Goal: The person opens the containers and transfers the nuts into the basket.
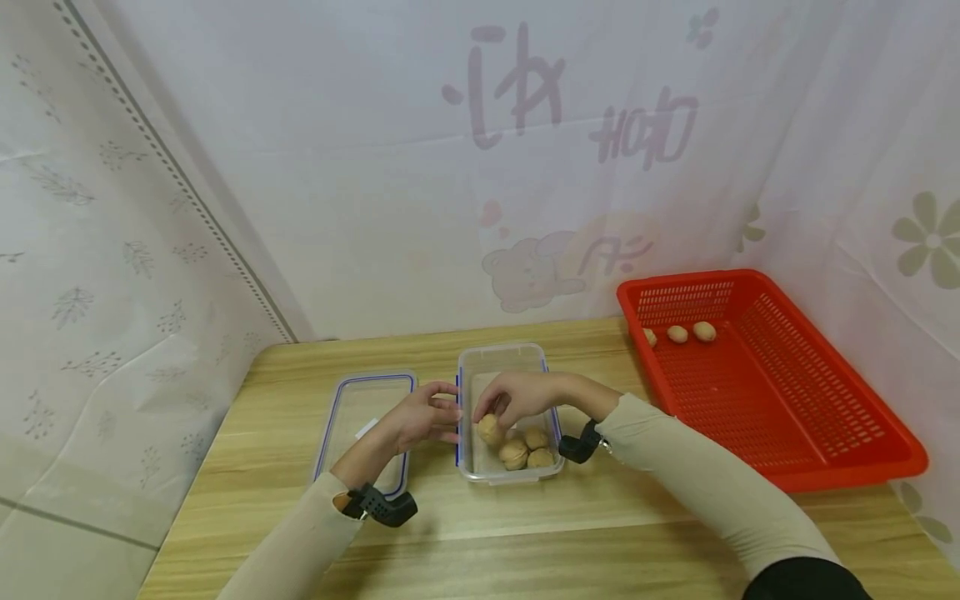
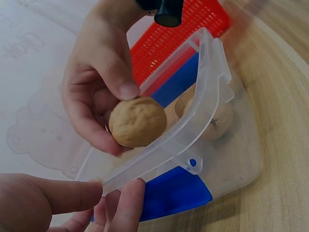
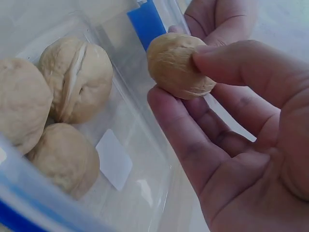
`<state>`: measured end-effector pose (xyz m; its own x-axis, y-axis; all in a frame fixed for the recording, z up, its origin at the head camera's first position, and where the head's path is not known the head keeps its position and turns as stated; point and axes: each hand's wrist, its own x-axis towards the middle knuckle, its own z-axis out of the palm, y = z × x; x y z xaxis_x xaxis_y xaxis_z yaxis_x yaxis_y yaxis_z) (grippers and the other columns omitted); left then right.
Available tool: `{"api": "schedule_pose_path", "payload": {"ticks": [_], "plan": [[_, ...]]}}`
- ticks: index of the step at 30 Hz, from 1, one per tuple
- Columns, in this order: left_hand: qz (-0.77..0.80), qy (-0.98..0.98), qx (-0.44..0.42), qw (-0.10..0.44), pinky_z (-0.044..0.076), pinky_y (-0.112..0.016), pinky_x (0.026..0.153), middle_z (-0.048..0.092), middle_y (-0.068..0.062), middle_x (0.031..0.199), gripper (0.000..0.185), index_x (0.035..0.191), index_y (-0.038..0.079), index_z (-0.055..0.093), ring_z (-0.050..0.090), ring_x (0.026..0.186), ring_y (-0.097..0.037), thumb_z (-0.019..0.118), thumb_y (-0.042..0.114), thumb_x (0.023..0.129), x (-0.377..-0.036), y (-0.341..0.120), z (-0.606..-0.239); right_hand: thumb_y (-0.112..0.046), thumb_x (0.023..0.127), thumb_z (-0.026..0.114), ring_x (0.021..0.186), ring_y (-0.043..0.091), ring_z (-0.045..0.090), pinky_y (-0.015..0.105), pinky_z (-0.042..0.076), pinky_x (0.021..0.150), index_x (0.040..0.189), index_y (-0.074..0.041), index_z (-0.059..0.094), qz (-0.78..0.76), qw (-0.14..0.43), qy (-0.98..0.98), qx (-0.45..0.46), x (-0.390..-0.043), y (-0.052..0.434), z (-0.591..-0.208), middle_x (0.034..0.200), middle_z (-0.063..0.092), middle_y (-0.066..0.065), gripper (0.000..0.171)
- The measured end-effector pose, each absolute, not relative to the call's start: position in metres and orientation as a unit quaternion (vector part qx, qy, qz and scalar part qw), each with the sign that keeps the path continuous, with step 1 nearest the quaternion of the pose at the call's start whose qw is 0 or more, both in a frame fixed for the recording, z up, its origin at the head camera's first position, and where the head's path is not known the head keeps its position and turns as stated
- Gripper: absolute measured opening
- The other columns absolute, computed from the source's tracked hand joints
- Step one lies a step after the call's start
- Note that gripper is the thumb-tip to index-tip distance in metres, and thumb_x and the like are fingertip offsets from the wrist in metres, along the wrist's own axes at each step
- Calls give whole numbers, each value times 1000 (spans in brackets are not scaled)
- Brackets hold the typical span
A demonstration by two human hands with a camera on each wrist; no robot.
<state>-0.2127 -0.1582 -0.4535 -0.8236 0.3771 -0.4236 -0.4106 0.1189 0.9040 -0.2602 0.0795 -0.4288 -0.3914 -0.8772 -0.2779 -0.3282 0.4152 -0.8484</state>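
In the head view, a clear plastic container (image 1: 498, 358) with blue side latches stands on the table. My right hand (image 1: 521, 396) is over it and pinches a walnut (image 3: 176, 65) between thumb and fingertips. Three more walnuts (image 1: 513, 454) lie at the container's near end; one shows a pale split seam in the right wrist view. My left hand (image 1: 420, 417) is at the container's left side, its thumb (image 2: 79, 195) and fingers pinching the rim beside a blue latch (image 2: 176, 193). A white paper slip (image 3: 115, 159) shows near the walnuts in the right wrist view.
A clear lid (image 1: 367, 392) with a blue seal lies left of the container, partly under my left wrist. At the right, a red plastic basket (image 1: 750, 400) has a few walnuts (image 1: 703, 331) at its far left. A printed curtain (image 1: 390, 208) hangs behind the wooden table (image 1: 480, 558).
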Motion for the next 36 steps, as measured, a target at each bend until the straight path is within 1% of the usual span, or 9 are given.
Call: {"api": "schedule_pose_path", "payload": {"ticks": [5, 11, 14, 19, 25, 31, 36], "plan": [[664, 686, -9, 298, 65, -39, 81, 54, -13, 106, 49, 144, -9, 34, 60, 87, -19, 55, -9, 100, -212, -159, -454, 7, 88, 64, 111, 17, 65, 27, 58, 93, 127, 7, 65, -390, 363, 748, -396, -259, 88, -427, 126, 67, 9, 39], [664, 685, -12, 299, 65, -39, 81, 53, -12, 106, 49, 145, -9, 33, 59, 87, -19, 55, -8, 100, -213, -159, -452, 0, 93, 67, 116, 21, 63, 30, 57, 97, 132, 6, 61, -423, 350, 746, -376, -260, 96, -417, 130, 64, 11, 40], [664, 685, -10, 300, 65, -38, 81, 52, -12, 106, 50, 145, -8, 33, 60, 87, -19, 55, -7, 100, -213, -159, -452, -1, 93, 67, 115, 23, 64, 32, 58, 96, 131, 6, 62, -442, 335, 743, -374, -261, 100, -413, 132, 63, 15, 39], [665, 684, -13, 300, 65, -37, 80, 53, -11, 104, 49, 144, -8, 34, 60, 86, -19, 55, -8, 100, -213, -158, -452, -1, 92, 70, 114, 24, 65, 33, 59, 95, 130, 4, 64, -466, 317, 742, -363, -263, 106, -407, 134, 63, 17, 39], [665, 684, -20, 299, 65, -37, 79, 54, -11, 103, 48, 143, -7, 36, 60, 86, -19, 55, -9, 99, -213, -157, -453, -6, 93, 71, 116, 24, 63, 35, 57, 99, 131, 0, 65, -470, 308, 753, -342, -265, 118, -395, 133, 63, 16, 39], [666, 683, -19, 299, 65, -37, 78, 53, -10, 103, 50, 145, -8, 34, 59, 87, -19, 54, -11, 99, -213, -157, -451, -9, 95, 71, 113, 25, 65, 38, 56, 100, 134, -2, 63, -485, 303, 755, -319, -266, 136, -383, 122, 69, 8, 41], [664, 684, -17, 300, 65, -37, 79, 53, -11, 104, 50, 145, -8, 34, 59, 87, -19, 54, -10, 100, -213, -159, -451, -13, 95, 73, 114, 24, 64, 41, 56, 100, 135, -4, 62, -496, 298, 759, -298, -267, 152, -375, 121, 70, 7, 43]]}}
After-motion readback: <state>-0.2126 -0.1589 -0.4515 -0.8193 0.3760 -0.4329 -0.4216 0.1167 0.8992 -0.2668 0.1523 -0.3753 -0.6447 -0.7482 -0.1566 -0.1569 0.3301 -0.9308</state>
